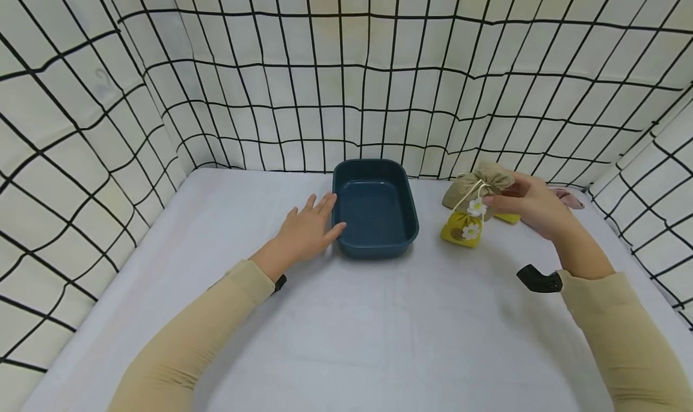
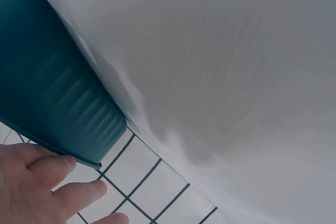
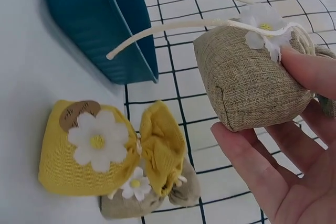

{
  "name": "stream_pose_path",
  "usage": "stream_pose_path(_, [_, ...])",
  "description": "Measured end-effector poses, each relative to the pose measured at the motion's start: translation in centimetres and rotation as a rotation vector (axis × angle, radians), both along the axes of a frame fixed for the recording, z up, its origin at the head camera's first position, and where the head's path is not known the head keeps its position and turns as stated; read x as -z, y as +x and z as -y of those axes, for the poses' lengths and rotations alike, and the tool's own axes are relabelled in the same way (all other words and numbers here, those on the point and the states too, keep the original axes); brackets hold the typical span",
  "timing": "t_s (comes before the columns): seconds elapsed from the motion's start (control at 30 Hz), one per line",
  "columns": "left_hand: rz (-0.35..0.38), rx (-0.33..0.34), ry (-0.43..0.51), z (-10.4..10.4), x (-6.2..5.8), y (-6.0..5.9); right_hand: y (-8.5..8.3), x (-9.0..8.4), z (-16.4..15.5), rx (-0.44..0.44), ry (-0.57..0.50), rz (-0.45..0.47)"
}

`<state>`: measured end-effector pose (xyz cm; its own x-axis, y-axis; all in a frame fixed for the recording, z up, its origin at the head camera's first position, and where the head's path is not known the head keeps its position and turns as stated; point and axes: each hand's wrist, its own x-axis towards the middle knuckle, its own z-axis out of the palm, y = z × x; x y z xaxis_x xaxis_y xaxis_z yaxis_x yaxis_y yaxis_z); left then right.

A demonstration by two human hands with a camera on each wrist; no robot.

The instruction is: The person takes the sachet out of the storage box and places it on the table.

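Fingers (image 1: pixel 319 210) of left hand (image 1: pixel 303 234) extended flat at frame centre, tips touching blue tray (image 1: pixel 375 243) wall, probably to steady it; right hand (image 1: pixel 533 204) at right pinching beige burlap sachet (image 1: pixel 479 183) off the table, above yellow sachet (image 1: pixel 462 228). Left wrist view: tray wall upper left, relaxed fingers lower left, nothing gripped. Right wrist view: burlap sachet (image 3: pixel 249 85), coarse weave, white daisy and cord tie, held upper right between fingertip and palm.

Left hand (image 1: pixel 305 231): flat, fingers straight and spread, arm extended forward. Right hand (image 1: pixel 533 204): raised, fingers curled in a pinching grip, beige sleeves on both forearms.
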<state>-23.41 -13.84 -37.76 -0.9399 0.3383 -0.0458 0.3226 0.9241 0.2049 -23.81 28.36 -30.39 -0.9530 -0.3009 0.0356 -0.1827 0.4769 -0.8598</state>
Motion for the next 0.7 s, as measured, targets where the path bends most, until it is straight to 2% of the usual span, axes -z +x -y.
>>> stream_pose_path(0.2, [-0.002, 0.002, 0.0, 0.0, 0.1, -0.1, 0.4, 0.3, -1.8, 0.008, -0.05, 0.006])
stream_pose_path(0.43, [-0.004, -0.001, -0.006, -0.1, 0.0, 0.0, 0.9, 0.5, -3.7, 0.075, 0.038, -0.029])
stream_pose_path(0.7, [-0.009, 0.006, 0.003, 0.0, -0.1, 0.0, 1.1, 1.6, -5.9, 0.083, -0.014, -0.019])
